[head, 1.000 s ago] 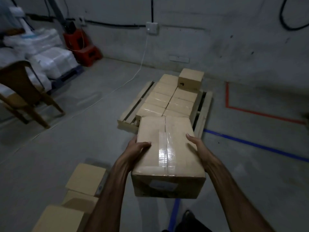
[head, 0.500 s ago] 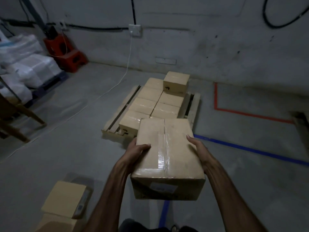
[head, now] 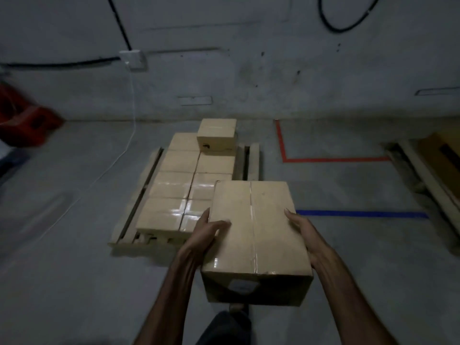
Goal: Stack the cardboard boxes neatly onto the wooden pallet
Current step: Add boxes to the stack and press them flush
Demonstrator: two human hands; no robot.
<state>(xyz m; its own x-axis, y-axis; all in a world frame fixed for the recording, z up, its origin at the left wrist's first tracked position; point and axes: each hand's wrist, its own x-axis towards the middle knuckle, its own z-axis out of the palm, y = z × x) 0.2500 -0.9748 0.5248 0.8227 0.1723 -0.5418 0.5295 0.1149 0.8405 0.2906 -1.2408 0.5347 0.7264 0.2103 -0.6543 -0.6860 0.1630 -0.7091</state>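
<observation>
I carry a taped cardboard box (head: 256, 230) in front of me, held from both sides. My left hand (head: 206, 232) grips its left edge and my right hand (head: 302, 230) presses its right side. Ahead on the floor lies the wooden pallet (head: 146, 175), covered by one layer of several cardboard boxes (head: 174, 190). A single box (head: 217, 135) sits on top of that layer at the far right corner. The carried box hides the pallet's near right corner.
A red container (head: 22, 120) stands at the far left by the wall. A white cable (head: 129, 135) runs from a wall socket across the floor. Red tape (head: 323, 159) and blue tape (head: 361, 214) mark the floor. Another pallet (head: 428, 180) lies at the right.
I have walked closer to the pallet with the box and turned right. The loose boxes on the floor at the lower left and the wooden chair have left the view.
</observation>
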